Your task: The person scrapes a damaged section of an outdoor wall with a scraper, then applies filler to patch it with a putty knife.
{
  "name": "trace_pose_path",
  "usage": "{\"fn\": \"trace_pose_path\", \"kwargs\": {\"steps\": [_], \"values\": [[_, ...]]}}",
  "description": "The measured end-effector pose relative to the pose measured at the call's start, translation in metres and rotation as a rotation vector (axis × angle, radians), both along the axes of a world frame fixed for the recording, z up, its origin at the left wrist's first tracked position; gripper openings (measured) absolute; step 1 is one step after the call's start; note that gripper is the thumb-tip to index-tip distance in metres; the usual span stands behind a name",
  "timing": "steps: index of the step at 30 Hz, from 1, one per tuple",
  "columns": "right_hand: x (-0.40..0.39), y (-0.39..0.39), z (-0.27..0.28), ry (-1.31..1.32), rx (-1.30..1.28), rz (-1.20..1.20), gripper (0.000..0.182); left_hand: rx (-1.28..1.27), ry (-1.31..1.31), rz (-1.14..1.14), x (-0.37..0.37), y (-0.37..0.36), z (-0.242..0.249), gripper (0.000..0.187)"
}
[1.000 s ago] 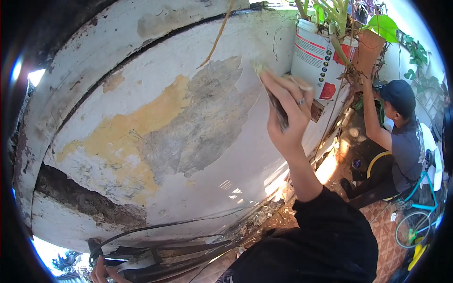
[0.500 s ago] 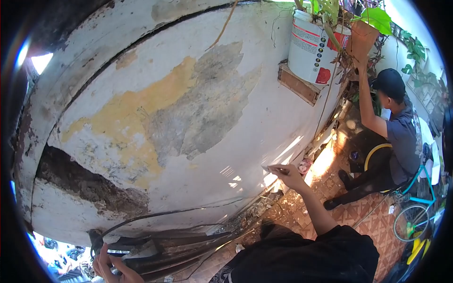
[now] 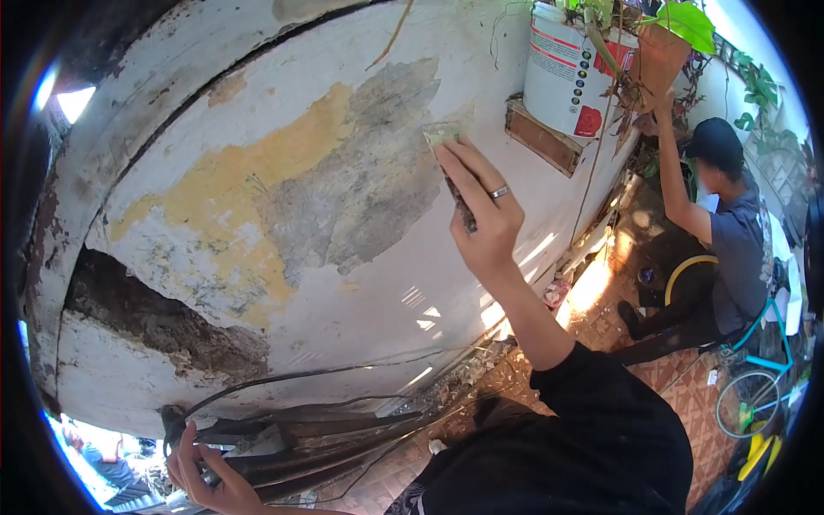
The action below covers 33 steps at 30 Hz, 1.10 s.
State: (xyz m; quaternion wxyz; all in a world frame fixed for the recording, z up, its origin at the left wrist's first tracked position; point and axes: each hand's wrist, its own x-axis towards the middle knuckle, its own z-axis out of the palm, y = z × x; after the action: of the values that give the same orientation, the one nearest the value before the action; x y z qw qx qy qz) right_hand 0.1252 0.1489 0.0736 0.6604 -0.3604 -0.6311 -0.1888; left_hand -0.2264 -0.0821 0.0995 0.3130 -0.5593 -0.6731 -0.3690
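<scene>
My right hand [image 3: 489, 210], with a ring on one finger, is closed around a scraper [image 3: 445, 137]. The scraper's broad blade lies at the wall [image 3: 481, 77], by the right edge of the grey patch [image 3: 369, 172] where paint is gone. Yellow bare plaster [image 3: 249, 193] borders that patch on the left. Down at the lower left, my left hand [image 3: 206, 481] has its fingers apart and loosely bent, close beside a black cable [image 3: 249, 382] and holding nothing visible.
Dark lengths of material [image 3: 335, 455] lie along the wall's foot. A white bucket [image 3: 554, 81] with plants stands on a wooden block [image 3: 541, 137]. At right a crouching person [image 3: 734, 232] reaches up to a terracotta pot [image 3: 661, 60]. A small bicycle [image 3: 755, 395] stands behind them.
My right hand has risen with the scraper from low by the wall's foot to the grey patch. My left hand has barely shifted. The other person's raised arm has moved slightly.
</scene>
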Motion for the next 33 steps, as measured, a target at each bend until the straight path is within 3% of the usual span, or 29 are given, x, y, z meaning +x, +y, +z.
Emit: {"fn": "trace_pose_path", "kwargs": {"steps": [4,5,6,9,12,28,30,33], "values": [[-0.021,0.004,-0.003,0.094,0.019,-0.028,0.066,0.023,0.022,0.003,0.007,0.005,0.007,0.028],[-0.026,0.005,-0.004,0.129,0.022,-0.027,0.067,0.08,0.111,-0.044,0.011,0.011,0.014,0.023],[-0.028,0.006,-0.003,0.164,0.026,-0.025,0.068,0.138,0.199,-0.09,0.013,0.015,0.018,0.032],[-0.032,0.003,0.0,0.184,0.025,-0.052,0.061,-0.011,-0.002,0.006,0.009,0.004,0.007,0.027],[-0.038,0.009,-0.002,0.211,0.057,-0.073,0.069,0.13,0.221,-0.164,0.017,0.016,0.023,0.029],[-0.045,0.022,-0.005,0.216,0.125,-0.136,0.069,0.164,0.255,-0.255,0.011,0.02,0.025,0.03],[-0.052,0.022,-0.004,0.249,0.135,-0.173,0.06,0.148,0.265,-0.237,0.011,0.019,0.025,0.032],[-0.065,0.021,0.002,0.353,0.115,-0.177,0.061,0.162,0.257,-0.235,0.011,0.019,0.024,0.035]]}}
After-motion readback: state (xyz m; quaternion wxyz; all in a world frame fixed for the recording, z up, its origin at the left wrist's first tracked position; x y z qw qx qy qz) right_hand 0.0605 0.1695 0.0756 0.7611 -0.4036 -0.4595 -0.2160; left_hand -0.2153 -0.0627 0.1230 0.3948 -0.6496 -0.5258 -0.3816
